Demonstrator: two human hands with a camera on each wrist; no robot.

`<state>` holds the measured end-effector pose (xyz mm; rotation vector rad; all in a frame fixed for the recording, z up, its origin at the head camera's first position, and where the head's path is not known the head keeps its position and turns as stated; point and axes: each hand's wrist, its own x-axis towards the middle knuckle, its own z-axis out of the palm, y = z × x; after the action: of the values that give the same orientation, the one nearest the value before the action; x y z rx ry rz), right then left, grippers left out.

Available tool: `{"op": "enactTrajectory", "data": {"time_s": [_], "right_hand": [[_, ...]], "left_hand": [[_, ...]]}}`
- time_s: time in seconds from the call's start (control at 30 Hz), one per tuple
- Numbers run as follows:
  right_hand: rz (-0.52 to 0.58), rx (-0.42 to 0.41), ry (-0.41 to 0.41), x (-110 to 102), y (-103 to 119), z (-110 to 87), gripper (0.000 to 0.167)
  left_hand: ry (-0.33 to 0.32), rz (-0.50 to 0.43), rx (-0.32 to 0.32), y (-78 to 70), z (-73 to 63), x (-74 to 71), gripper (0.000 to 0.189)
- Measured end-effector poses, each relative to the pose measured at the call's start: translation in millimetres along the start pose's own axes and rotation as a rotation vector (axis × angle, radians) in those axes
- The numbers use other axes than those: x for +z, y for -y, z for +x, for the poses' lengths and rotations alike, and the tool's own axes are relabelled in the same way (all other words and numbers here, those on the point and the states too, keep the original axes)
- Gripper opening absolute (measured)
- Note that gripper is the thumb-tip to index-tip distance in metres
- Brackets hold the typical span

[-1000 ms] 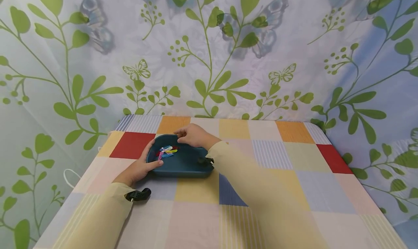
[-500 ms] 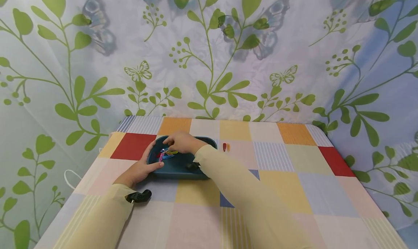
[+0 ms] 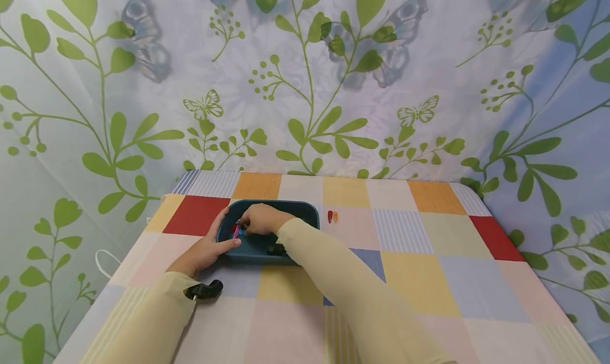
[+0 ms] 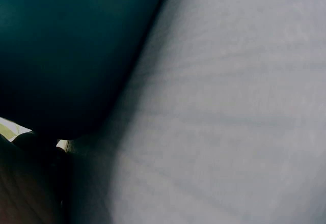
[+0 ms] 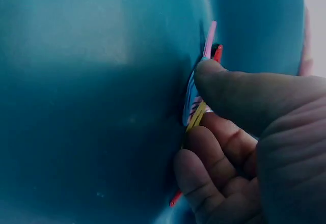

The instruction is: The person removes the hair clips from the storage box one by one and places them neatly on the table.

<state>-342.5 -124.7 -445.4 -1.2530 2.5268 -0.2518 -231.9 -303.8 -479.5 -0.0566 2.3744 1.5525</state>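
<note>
A dark teal tray (image 3: 267,259) stands on the table in the head view. My left hand (image 3: 202,252) holds its left end, fingers along the outer wall and thumb over the near rim. Inside the tray, my right hand (image 3: 261,219) reaches into a small pile of hair clips. The right wrist view shows its thumb on a blue hair clip (image 5: 190,94), other fingers curled close by a yellow hair clip (image 5: 196,116). A pink hair clip (image 5: 210,38) and a red hair clip (image 5: 218,53) stick out past the thumb. The index fingertip is hidden.
Right of the tray, a red hair clip (image 3: 330,216) and a yellow hair clip (image 3: 335,216) lie side by side on the patchwork tablecloth (image 3: 419,279). A leaf-patterned curtain (image 3: 333,78) hangs behind the table. A white cable (image 3: 106,263) loops at the left edge.
The right hand has moved from above the tray's far rim down to the hair clips. As the arm shifted, the red and yellow clips on the cloth came into view. The left hand stays put.
</note>
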Motion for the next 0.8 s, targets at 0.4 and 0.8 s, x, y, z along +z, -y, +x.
{"op": "enactTrajectory", "data": {"time_s": [0.4,0.8], "right_hand": [[-0.128,-0.028,-0.012,1.0,3.3,-0.5,0.025],[-0.125,-0.039,-0.010,1.0,2.7,-0.5,0.026]], "left_hand": [[-0.004,0.008,-0.016,-2.6,-2.9,2.2,0.106],[0.005,-0.021,0.004,-2.2,-2.4,2.4,0.106]]}}
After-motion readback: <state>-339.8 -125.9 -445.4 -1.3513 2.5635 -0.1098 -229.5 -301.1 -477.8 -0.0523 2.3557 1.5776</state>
